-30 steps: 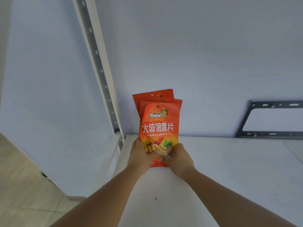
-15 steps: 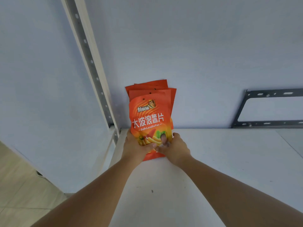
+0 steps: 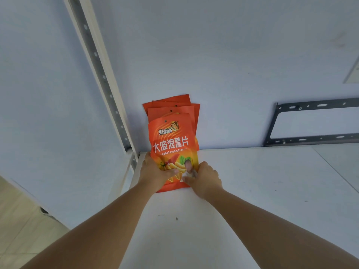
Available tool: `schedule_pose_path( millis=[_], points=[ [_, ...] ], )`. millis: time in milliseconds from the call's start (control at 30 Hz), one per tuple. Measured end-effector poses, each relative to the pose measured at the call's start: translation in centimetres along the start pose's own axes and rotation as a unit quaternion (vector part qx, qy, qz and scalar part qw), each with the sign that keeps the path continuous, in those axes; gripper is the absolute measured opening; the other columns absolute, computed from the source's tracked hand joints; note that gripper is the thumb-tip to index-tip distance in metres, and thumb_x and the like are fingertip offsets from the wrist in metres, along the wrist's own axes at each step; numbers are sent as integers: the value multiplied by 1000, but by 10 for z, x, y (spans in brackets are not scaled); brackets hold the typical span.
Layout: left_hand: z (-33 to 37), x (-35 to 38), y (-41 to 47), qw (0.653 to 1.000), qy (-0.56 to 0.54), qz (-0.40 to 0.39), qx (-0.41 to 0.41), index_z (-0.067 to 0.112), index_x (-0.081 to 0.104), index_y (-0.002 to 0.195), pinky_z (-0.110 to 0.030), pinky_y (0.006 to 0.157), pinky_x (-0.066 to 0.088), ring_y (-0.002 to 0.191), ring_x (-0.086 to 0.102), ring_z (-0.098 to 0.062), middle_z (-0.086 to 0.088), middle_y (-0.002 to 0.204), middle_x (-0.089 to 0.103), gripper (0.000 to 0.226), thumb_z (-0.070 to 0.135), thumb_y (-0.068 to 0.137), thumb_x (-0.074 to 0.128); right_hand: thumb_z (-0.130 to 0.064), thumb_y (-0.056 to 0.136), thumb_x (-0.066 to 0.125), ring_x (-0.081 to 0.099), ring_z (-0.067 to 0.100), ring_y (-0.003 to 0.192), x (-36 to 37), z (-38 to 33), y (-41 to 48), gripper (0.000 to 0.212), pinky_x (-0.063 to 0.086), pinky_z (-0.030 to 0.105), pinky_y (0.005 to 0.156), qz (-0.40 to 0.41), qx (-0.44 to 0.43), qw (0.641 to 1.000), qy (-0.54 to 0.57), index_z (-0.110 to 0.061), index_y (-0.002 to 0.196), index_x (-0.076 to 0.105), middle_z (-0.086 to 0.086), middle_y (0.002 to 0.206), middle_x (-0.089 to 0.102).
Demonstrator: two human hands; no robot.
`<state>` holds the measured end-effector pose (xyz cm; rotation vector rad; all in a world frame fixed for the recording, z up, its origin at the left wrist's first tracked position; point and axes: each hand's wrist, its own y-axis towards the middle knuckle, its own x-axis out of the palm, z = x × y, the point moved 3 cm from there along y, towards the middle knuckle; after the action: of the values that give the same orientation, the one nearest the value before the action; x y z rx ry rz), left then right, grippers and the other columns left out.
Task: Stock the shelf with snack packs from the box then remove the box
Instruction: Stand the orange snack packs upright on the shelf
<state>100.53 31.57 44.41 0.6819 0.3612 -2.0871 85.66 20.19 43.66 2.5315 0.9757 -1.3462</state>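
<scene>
Our left hand [image 3: 154, 172] and right hand [image 3: 205, 178] sit close together. Both are clamped on the lower part of the front snack pack [image 3: 172, 144], thumbs pressed onto its printed face. The pack stands upright on the white shelf [image 3: 262, 191], in its back left corner. More orange snack packs [image 3: 169, 100] are stacked behind it at twelve o'clock, against the wall [image 3: 213, 55]. At ten o'clock a slotted upright [image 3: 99, 65] rises along the wall. At two o'clock a dark metal bracket [image 3: 310, 106] is fixed to the wall. Pale floor [image 3: 17, 230] shows at eight o'clock.
</scene>
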Motion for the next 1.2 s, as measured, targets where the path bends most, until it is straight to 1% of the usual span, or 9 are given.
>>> schedule_pose_path(
  millis=[167, 400, 500, 600, 700, 800, 933, 1033, 1200],
  points=[
    [-2, -3, -4, 1000, 10, -19, -3, 32, 39, 134, -50, 96, 55, 114, 63, -20, 8, 123, 61, 105, 67, 49, 87, -60, 91, 51, 50, 24, 112, 0, -1, -11, 50, 49, 42, 94, 2, 10, 999, -36, -19, 119, 50, 4, 118, 56],
    [-11, -10, 1, 1000, 16, -4, -8, 36, 35, 135, -51, 91, 58, 111, 65, -19, 11, 121, 62, 120, 89, 34, 74, -72, 88, 47, 53, 23, 111, -12, -4, -23, 62, 51, 44, 94, 20, 7, 999, -40, -18, 120, 48, 3, 119, 57],
    [-2, -15, -8, 1000, 28, 3, -7, 32, 34, 137, -53, 98, 53, 115, 60, -17, 9, 125, 57, 109, 75, 50, 82, -73, 87, 50, 52, 22, 115, -20, -5, -29, 69, 52, 42, 95, 16, 3, 1000, -26, -19, 130, 46, 2, 126, 56],
    [19, -28, -25, 995, 85, 57, -7, 25, 28, 146, -58, 108, 42, 135, 44, -33, -7, 142, 46, 108, 68, 62, 80, -74, 84, 57, 50, 22, 121, -32, -4, -37, 77, 51, 42, 98, 11, -13, 1000, 0, -17, 136, 46, 2, 132, 53],
    [42, -38, -35, 983, 152, 75, 68, 26, 31, 146, -54, 111, 38, 135, 41, -30, -5, 142, 45, 95, 66, 72, 75, -67, 84, 64, 47, 22, 131, -54, -1, -50, 81, 47, 40, 103, 13, -51, 998, 16, -17, 145, 42, 1, 143, 49],
    [69, -43, -46, 971, 196, 50, 132, 29, 42, 140, -53, 105, 46, 129, 48, -25, 1, 138, 51, 83, 70, 73, 70, -57, 89, 65, 48, 19, 134, -89, 7, -64, 73, 44, 36, 108, 13, -100, 995, -3, -22, 149, 42, -3, 151, 46],
    [119, -27, -66, 965, 182, -12, 186, 24, 56, 133, -46, 105, 46, 127, 52, -21, 1, 135, 57, 62, 53, 82, 74, -52, 93, 63, 50, 14, 131, -146, 41, -87, 62, 41, 29, 108, 33, -110, 993, -8, -24, 146, 46, -5, 147, 49],
    [159, 15, -94, 960, 173, -77, 208, 18, 60, 128, -37, 99, 49, 120, 58, -18, -2, 129, 59, 53, 42, 83, 77, -51, 94, 61, 51, 14, 130, -194, 89, -113, 61, 42, 30, 107, 63, -95, 993, -8, -23, 145, 46, -5, 146, 51],
    [233, 114, -171, 923, 197, -179, 277, 26, 59, 125, -26, 92, 44, 110, 57, -10, 8, 122, 54, 50, 50, 84, 72, -53, 93, 61, 50, 15, 133, -278, 196, -184, 65, 43, 34, 108, 95, -57, 994, -20, -25, 149, 43, -5, 148, 50]
  ],
)
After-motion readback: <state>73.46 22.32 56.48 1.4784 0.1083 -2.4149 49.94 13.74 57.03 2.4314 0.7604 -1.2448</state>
